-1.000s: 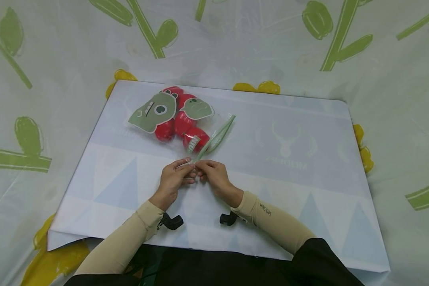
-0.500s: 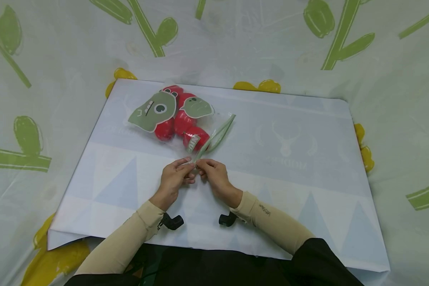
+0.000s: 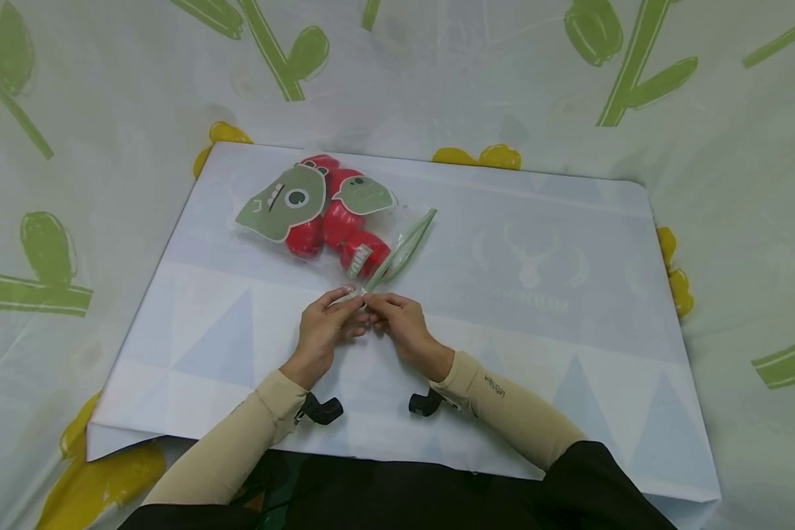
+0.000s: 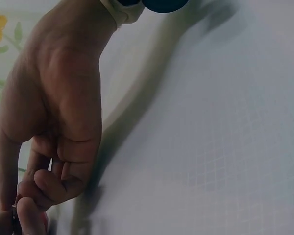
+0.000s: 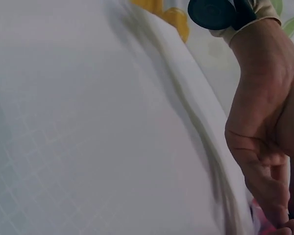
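A clear plastic zip bag (image 3: pixel 334 210) lies on the table with several round red things inside. Green cartoon faces are printed on it, and a green strip (image 3: pixel 411 246) edges its mouth, which gapes a little toward the right. At the bag's near corner, my left hand (image 3: pixel 323 327) pinches the edge between thumb and fingers. Right beside it, my right hand (image 3: pixel 400 324) pinches the same corner, fingertips meeting the left ones. Both wrist views show the hands, left (image 4: pixel 63 107) and right (image 5: pixel 267 112), with fingers curled; the pinched corner is mostly hidden there.
A pale cloth with blue triangles covers the table (image 3: pixel 556 316). Black wrist mounts (image 3: pixel 322 410) hang below both wrists. Behind the table is a plastic sheet (image 3: pixel 397 81) printed with green leaves and yellow flowers.
Both hands stay at the bag's near corner, with only slight finger shifts. The whole scene has slid slightly upward in the head view; the bag rests in the same place on the table.
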Demonstrator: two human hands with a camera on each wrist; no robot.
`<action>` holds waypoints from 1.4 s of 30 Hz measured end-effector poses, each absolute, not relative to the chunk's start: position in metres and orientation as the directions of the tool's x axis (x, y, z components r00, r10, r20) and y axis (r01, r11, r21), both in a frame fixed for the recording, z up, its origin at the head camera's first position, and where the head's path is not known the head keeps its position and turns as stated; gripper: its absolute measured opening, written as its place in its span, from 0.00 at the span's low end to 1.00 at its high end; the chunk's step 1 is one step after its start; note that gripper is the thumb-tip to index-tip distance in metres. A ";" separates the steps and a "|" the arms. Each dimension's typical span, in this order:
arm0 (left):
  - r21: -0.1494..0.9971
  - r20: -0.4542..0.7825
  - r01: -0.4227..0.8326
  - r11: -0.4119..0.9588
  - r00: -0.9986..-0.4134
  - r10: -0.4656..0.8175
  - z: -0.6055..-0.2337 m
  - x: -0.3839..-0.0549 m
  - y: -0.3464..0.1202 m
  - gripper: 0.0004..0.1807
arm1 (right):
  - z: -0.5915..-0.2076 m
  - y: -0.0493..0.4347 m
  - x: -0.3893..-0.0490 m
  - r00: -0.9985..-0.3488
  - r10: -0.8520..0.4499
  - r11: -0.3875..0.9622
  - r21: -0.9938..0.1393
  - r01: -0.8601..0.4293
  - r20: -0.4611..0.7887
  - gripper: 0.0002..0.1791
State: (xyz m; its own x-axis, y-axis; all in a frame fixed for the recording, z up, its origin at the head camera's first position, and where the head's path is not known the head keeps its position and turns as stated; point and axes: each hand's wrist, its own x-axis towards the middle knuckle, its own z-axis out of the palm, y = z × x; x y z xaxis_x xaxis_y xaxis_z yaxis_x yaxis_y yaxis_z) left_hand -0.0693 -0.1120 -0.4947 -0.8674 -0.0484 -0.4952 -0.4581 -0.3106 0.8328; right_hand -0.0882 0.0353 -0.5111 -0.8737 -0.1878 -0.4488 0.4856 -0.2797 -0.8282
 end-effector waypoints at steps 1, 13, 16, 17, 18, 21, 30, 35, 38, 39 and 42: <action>0.835 -0.484 -0.445 -0.323 -0.874 -0.050 -0.495 -0.069 -0.112 0.26 | -0.512 0.035 -0.088 -0.873 -0.186 -0.286 -0.825 0.488 -0.452 0.13; 0.843 -0.470 -0.417 -0.341 -0.878 -0.088 -0.497 -0.070 -0.109 0.24 | -0.511 0.035 -0.096 -0.868 -0.084 -0.322 -0.811 0.489 -0.490 0.13; 0.832 -0.479 -0.424 -0.358 -0.875 -0.077 -0.498 -0.068 -0.109 0.24 | -0.509 0.039 -0.102 -0.870 -0.054 -0.328 -0.814 0.480 -0.491 0.13; 0.830 -0.477 -0.421 -0.365 -0.876 -0.074 -0.499 -0.068 -0.110 0.24 | -0.508 0.040 -0.104 -0.870 -0.052 -0.327 -0.815 0.478 -0.490 0.13; 0.830 -0.473 -0.417 -0.370 -0.878 -0.071 -0.500 -0.068 -0.110 0.24 | -0.508 0.041 -0.105 -0.870 -0.055 -0.328 -0.814 0.479 -0.490 0.13; 0.831 -0.466 -0.410 -0.375 -0.882 -0.069 -0.501 -0.067 -0.110 0.24 | -0.508 0.043 -0.108 -0.868 -0.059 -0.331 -0.810 0.484 -0.494 0.13; 0.830 -0.463 -0.404 -0.385 -0.884 -0.069 -0.498 -0.062 -0.108 0.22 | -0.505 0.049 -0.117 -0.873 -0.031 -0.339 -0.817 0.467 -0.487 0.14; 0.829 -0.467 -0.407 -0.383 -0.881 -0.076 -0.497 -0.059 -0.107 0.21 | -0.507 0.052 -0.123 -0.871 -0.018 -0.365 -0.807 0.463 -0.492 0.12; 0.829 -0.468 -0.406 -0.385 -0.880 -0.078 -0.497 -0.057 -0.107 0.22 | -0.507 0.055 -0.127 -0.871 -0.007 -0.378 -0.805 0.456 -0.490 0.12; 0.827 -0.469 -0.407 -0.387 -0.880 -0.077 -0.497 -0.057 -0.108 0.22 | -0.507 0.056 -0.129 -0.872 -0.003 -0.382 -0.806 0.453 -0.489 0.11; 0.820 -0.479 -0.415 -0.395 -0.875 -0.075 -0.498 -0.055 -0.108 0.22 | -0.507 0.060 -0.135 -0.873 0.008 -0.397 -0.802 0.446 -0.488 0.11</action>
State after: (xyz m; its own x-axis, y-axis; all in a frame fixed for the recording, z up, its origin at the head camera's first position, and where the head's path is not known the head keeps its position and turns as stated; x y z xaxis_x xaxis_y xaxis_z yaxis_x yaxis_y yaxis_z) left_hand -0.0546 -0.1084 -0.4984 -0.8747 -0.0747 -0.4789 -0.4151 -0.3948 0.8197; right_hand -0.1348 0.0604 -0.5072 -0.8726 0.0076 -0.4883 0.4456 -0.3968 -0.8025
